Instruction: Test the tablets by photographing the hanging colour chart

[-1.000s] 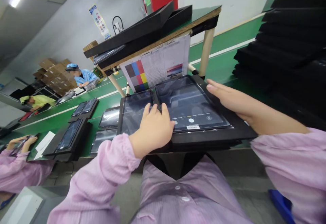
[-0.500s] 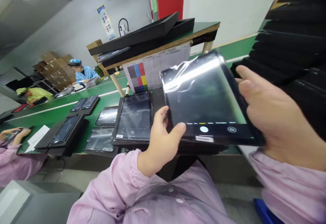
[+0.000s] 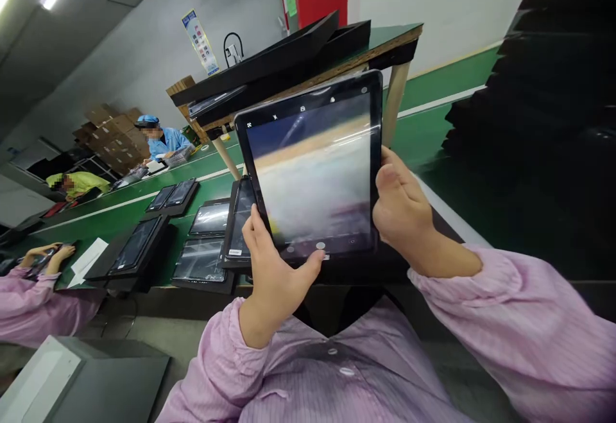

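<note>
A black-framed tablet (image 3: 312, 166) is held up in front of me, its screen lit with a blurred camera picture and a round shutter button near the bottom. My left hand (image 3: 276, 269) grips its lower left corner, the thumb lying over the bottom edge by the shutter button. Along the right edge, my right hand (image 3: 402, 201) is closed on the tablet with its thumb at the front. Behind it, partly covered, another tablet (image 3: 239, 230) with a dark screen lies on a black tray on the bench.
More tablets (image 3: 199, 260) lie on black trays along the green bench (image 3: 158, 269). A wooden-edged shelf (image 3: 404, 41) carries black trays. Tall dark stacked trays (image 3: 543, 134) stand at right. Co-workers sit at left, one person's hands (image 3: 60, 256) nearby. A grey box (image 3: 110, 371) stands below.
The tablet has swung left and more upright to face me, and my right hand came left with it. Its picture changed from dark greenish to pale with a tan band.
</note>
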`<state>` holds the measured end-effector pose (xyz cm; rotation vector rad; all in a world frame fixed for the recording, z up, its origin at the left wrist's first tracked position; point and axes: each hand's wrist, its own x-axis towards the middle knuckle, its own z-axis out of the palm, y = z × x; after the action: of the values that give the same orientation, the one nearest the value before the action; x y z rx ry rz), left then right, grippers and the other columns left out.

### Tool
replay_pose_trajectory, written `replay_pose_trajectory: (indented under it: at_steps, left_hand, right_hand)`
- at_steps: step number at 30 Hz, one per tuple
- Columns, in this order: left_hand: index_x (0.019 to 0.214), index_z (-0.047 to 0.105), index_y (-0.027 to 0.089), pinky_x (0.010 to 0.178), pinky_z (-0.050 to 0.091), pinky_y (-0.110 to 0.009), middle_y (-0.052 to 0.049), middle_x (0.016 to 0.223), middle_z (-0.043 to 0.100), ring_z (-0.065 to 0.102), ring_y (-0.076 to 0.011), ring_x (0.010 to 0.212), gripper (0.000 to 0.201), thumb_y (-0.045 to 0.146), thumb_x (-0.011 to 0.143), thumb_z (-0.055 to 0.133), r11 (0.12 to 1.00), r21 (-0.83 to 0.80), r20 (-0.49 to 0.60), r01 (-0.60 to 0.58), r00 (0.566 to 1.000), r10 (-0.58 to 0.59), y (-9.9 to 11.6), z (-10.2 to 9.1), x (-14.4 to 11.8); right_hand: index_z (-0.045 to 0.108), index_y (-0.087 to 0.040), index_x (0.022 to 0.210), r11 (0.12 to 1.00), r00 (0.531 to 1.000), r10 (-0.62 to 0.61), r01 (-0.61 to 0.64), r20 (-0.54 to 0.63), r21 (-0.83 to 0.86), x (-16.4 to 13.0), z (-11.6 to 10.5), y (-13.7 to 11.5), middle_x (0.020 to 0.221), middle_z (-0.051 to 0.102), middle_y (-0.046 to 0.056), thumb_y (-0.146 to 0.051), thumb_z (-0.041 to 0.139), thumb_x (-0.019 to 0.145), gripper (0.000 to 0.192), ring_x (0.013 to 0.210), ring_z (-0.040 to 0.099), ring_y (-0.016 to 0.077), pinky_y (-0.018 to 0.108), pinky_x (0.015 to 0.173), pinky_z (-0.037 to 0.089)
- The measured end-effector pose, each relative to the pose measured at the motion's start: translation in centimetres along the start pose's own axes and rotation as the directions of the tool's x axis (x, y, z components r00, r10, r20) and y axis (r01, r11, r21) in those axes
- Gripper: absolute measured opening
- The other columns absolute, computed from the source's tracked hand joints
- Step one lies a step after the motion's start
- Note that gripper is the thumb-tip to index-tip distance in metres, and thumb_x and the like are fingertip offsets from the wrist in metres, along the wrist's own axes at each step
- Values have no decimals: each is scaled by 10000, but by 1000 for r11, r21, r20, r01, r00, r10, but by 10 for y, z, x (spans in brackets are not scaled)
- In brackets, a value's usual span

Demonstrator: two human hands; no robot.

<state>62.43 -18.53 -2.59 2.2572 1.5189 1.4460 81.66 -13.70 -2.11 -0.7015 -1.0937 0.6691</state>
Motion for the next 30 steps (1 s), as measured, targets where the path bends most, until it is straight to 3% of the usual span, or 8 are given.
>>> replay_pose_trajectory:
  at_steps: [2, 4, 11, 19, 26, 30]
  left_hand:
    - [1569, 84, 180, 1143, 338, -588, -218, 1437, 327, 307, -386, 1427, 1154, 430, 712, 816, 999, 51, 12, 15, 1000, -15, 0, 0, -4]
    - [1570, 59, 182, 1137, 340, -599, -220, 1432, 320, 304, -394, 1423, 1194, 433, 693, 831, 997, 75, 8, 23, 1000, -24, -1, 0, -7]
    - [1568, 28, 155, 1146, 319, -613, -238, 1434, 282, 250, -405, 1438, 1240, 455, 688, 849, 993, 113, 13, 20, 1000, -21, -7, 2, -11]
    - [1564, 19, 152, 1141, 322, -625, -254, 1447, 274, 288, -417, 1422, 1229, 443, 702, 846, 987, 155, -10, 44, 999, -43, -7, 9, -10]
    - [1562, 11, 161, 1138, 325, -642, -251, 1445, 268, 279, -437, 1425, 1286, 459, 655, 873, 987, 155, -29, 48, 999, -44, -6, 12, -12]
    - [1563, 16, 176, 1131, 336, -645, -243, 1450, 272, 290, -437, 1423, 1292, 458, 643, 878, 988, 138, -32, 74, 997, -70, -6, 12, -12]
  right_hand:
    - [591, -249, 1248, 992, 992, 123, -123, -17, 16, -1, 5, -4, 1381, 573, 41, -592, 435, 982, 461, 1372, 474, 222, 392, 1173, 419]
    - [636, -227, 1149, 985, 984, 169, -171, -61, -19, -1, 9, -5, 1336, 603, 44, -625, 405, 978, 490, 1388, 455, 227, 393, 1170, 426]
    - [649, -199, 896, 979, 978, 201, -197, -64, 57, -3, 13, -2, 1163, 680, 45, -617, 507, 944, 445, 1360, 484, 229, 406, 1156, 448]
    - [653, -197, 917, 971, 981, 194, -191, -5, 144, -3, 12, -2, 1166, 683, 45, -593, 543, 934, 412, 1366, 482, 234, 425, 1170, 433]
    - [656, -214, 928, 980, 981, 184, -178, -64, 94, -3, 12, -1, 1172, 681, 34, -600, 560, 922, 397, 1425, 406, 225, 417, 1178, 424]
    - [646, -200, 900, 979, 984, 174, -170, -32, 117, -3, 13, -2, 1141, 690, 42, -639, 583, 893, 444, 1367, 480, 237, 416, 1160, 441]
